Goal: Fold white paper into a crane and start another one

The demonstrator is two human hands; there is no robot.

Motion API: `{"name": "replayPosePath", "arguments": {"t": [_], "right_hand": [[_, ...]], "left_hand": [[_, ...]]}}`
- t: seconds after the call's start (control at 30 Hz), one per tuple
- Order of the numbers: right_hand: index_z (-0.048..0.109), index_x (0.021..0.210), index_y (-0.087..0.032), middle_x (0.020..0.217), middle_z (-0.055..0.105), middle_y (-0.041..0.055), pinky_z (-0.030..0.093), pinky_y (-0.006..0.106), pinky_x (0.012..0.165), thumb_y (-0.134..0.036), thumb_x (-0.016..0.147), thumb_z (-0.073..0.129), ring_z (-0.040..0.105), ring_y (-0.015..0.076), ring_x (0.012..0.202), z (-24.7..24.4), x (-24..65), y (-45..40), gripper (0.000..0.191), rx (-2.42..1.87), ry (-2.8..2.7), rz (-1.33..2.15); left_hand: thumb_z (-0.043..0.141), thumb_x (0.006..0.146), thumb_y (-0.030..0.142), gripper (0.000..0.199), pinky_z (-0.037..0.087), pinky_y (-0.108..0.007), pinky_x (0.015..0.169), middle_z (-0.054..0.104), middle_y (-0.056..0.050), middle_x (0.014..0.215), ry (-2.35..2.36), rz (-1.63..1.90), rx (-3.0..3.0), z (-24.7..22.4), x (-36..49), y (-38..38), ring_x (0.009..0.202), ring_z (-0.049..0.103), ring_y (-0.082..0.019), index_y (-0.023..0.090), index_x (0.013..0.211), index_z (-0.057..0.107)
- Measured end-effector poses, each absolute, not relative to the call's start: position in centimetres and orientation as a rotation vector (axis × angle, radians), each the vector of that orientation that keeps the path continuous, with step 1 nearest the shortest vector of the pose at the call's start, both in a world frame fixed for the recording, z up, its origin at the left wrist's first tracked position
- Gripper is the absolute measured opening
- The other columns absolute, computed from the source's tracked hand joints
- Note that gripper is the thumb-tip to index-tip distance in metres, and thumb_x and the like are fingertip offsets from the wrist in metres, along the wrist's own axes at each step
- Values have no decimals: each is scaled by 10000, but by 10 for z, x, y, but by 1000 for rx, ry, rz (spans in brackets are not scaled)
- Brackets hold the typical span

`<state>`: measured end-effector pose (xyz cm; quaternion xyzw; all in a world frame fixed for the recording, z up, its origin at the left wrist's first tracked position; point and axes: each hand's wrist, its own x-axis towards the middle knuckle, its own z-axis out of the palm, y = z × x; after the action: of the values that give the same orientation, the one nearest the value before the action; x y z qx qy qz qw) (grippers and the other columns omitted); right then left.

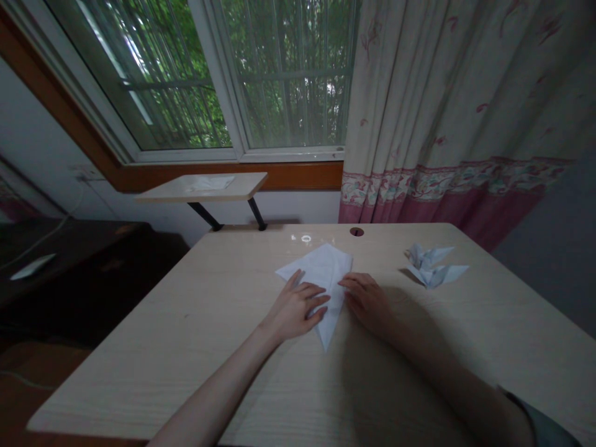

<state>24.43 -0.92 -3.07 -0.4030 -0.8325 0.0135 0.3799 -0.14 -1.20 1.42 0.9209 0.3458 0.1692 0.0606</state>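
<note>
A sheet of white paper, folded to a long pointed diamond, lies flat on the pale wood-grain table. My left hand rests palm down on its left half, fingers spread and pressing it. My right hand lies on the table against the paper's right edge, with its fingertips on the sheet. Neither hand grips the paper. To the right of both hands sits a folded white paper crane, apart from them.
A round cable hole marks the table's far edge. Beyond it stands a small shelf bearing white paper. A dark desk lies to the left, below the window and a pink-bordered curtain.
</note>
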Motion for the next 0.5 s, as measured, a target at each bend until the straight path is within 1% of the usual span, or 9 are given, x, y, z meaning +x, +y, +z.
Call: {"name": "replayPosePath", "arguments": {"t": [0.13, 0.23, 0.37, 0.5], "right_hand": [[561, 1276, -226, 1270, 598, 134, 474, 484, 1010, -138, 951, 434, 540, 261, 1193, -29, 243, -10, 360, -1029, -2105, -43], [526, 1330, -250, 1321, 569, 121, 443, 473, 1042, -158, 971, 437, 511, 254, 1237, -26, 242, -11, 381, -1010, -2096, -126], [551, 1309, -267, 1358, 547, 106, 394, 469, 1062, -159, 980, 448, 475, 254, 1270, -24, 240, -13, 361, -992, -2058, -253], [597, 1234, -283, 1353, 567, 81, 344, 473, 1060, -188, 983, 477, 463, 260, 1284, -24, 239, -16, 293, -1041, -2050, -290]], "left_hand": [[511, 990, 327, 274, 192, -509, 1216, 722, 0, 1200, 1003, 592, 2795, 17, -1, -13, 1126, 645, -192, 300, 1202, 684], [510, 990, 310, 262, 233, -509, 1202, 742, -3, 1153, 958, 672, 2828, 16, -1, -12, 1074, 672, -188, 286, 1172, 697], [504, 987, 299, 250, 297, -523, 1163, 763, -9, 1085, 881, 798, 2881, 13, -1, -11, 1003, 702, -193, 257, 1113, 715], [499, 987, 282, 245, 331, -500, 1140, 769, 1, 1054, 853, 812, 2878, 14, -1, -11, 964, 714, -180, 254, 1097, 716]]}}
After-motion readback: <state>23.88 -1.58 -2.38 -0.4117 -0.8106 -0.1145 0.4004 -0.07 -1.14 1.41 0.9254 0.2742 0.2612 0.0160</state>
